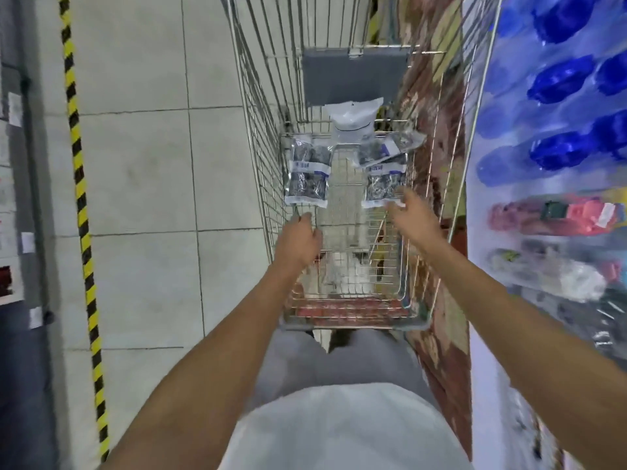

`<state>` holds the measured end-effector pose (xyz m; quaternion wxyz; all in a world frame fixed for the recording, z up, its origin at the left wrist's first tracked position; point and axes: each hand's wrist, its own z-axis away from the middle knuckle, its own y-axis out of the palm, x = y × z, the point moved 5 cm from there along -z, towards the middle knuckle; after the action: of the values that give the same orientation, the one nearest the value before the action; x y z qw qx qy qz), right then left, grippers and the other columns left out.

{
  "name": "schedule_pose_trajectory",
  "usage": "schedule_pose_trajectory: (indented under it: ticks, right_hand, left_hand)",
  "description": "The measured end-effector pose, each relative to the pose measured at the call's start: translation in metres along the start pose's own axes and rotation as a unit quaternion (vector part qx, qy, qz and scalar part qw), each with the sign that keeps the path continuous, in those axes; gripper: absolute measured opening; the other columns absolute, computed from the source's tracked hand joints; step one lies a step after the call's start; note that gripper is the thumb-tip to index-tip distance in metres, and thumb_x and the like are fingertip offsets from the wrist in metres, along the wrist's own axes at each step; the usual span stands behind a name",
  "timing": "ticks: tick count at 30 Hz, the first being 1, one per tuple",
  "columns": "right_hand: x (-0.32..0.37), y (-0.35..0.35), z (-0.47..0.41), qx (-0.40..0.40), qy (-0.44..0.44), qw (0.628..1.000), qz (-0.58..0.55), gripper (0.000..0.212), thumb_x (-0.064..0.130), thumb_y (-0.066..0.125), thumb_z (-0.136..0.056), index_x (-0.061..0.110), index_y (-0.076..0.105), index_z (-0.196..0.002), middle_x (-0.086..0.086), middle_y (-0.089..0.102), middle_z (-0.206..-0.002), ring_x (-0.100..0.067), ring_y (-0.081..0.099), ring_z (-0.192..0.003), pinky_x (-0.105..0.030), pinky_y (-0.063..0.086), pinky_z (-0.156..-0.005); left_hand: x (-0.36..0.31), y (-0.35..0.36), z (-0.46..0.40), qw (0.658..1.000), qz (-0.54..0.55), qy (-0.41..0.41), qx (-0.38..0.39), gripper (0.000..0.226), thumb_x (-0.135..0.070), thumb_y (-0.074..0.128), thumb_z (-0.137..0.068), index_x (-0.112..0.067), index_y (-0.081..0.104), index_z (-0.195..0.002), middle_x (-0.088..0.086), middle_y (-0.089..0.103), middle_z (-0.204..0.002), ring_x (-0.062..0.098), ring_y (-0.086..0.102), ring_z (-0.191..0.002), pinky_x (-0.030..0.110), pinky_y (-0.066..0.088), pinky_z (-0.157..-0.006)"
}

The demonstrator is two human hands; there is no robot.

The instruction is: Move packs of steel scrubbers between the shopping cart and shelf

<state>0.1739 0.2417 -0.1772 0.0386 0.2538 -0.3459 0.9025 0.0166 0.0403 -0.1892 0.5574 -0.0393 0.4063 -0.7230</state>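
Hands [353, 225] blurred over cart [271, 184]; grip unclear.

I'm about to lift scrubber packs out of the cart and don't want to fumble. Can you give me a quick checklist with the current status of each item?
1. Left hand free to grasp: ok, it reaches in and seems to hold nothing.
2. Right hand free: ok, fingers spread, at the near edge of the right pack.
3. Left pack reachable: ok, it lies flat, just beyond the left hand.
4. Right pack unobstructed: not ok, another pack overlaps its far end.
5. White bag out of the way: ok, it lies further back in the cart.
6. Shelf has a free spot: cannot tell, it is blurred.
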Motion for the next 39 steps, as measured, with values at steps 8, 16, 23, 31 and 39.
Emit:
schedule_pose_trajectory:
  ticks: [8,16,23,31,39]
  right_hand:
    - [-0.051,0.046,-0.138,-0.009,0.136,0.989,-0.061,0.051,0.038,0.062,-0.102,0.013,0.049,-0.144,-0.002,0.06,-0.107,-0.017,0.061,-0.082,-0.03,0.056,-0.079]
    - [-0.085,0.078,-0.21,-0.023,0.174,0.981,-0.077,0.046,0.029,0.06,-0.102,0.012,0.049,-0.143,-0.008,0.062,-0.134,-0.029,0.06,-0.12,-0.033,0.046,-0.096]
    - [-0.09,0.097,-0.223,-0.074,0.231,0.957,-0.162,0.062,0.033,0.073,-0.095,0.008,0.046,-0.145,-0.008,0.063,-0.126,-0.026,0.063,-0.113,-0.025,0.05,-0.085]
    - [-0.091,0.128,-0.222,-0.079,0.31,0.898,-0.302,0.076,0.035,0.087,-0.082,0.01,0.045,-0.14,0.003,0.058,-0.111,-0.02,0.053,-0.102,-0.027,0.042,-0.094]
    - [-0.092,0.121,-0.162,-0.064,0.273,0.894,-0.35,0.046,0.01,0.082,-0.084,0.018,0.066,-0.125,0.002,0.072,-0.113,-0.017,0.065,-0.103,-0.028,0.049,-0.09]
  left_hand:
    - [0.042,0.02,-0.175,0.988,0.101,-0.119,-0.003,0.026,-0.022,0.06,-0.102,0.002,0.065,-0.11,0.006,0.06,-0.085,0.025,0.059,-0.079,0.028,0.051,-0.068]
    - [0.064,0.06,-0.261,0.971,0.125,-0.192,-0.067,0.043,-0.023,0.071,-0.098,-0.005,0.054,-0.133,0.008,0.063,-0.122,0.017,0.059,-0.09,0.021,0.045,-0.06]
    - [0.073,0.069,-0.279,0.963,0.152,-0.216,-0.047,0.079,-0.039,0.084,-0.084,-0.006,0.045,-0.144,0.01,0.057,-0.133,0.021,0.063,-0.106,0.031,0.057,-0.092]
    - [0.074,0.085,-0.271,0.914,0.321,-0.249,0.018,0.089,-0.019,0.093,-0.073,-0.008,0.04,-0.144,0.003,0.06,-0.13,0.016,0.06,-0.103,0.028,0.05,-0.085]
    - [0.06,0.079,-0.213,0.891,0.386,-0.235,0.042,0.07,0.007,0.084,-0.072,-0.007,0.048,-0.132,0.007,0.068,-0.119,0.025,0.066,-0.113,0.047,0.053,-0.106]
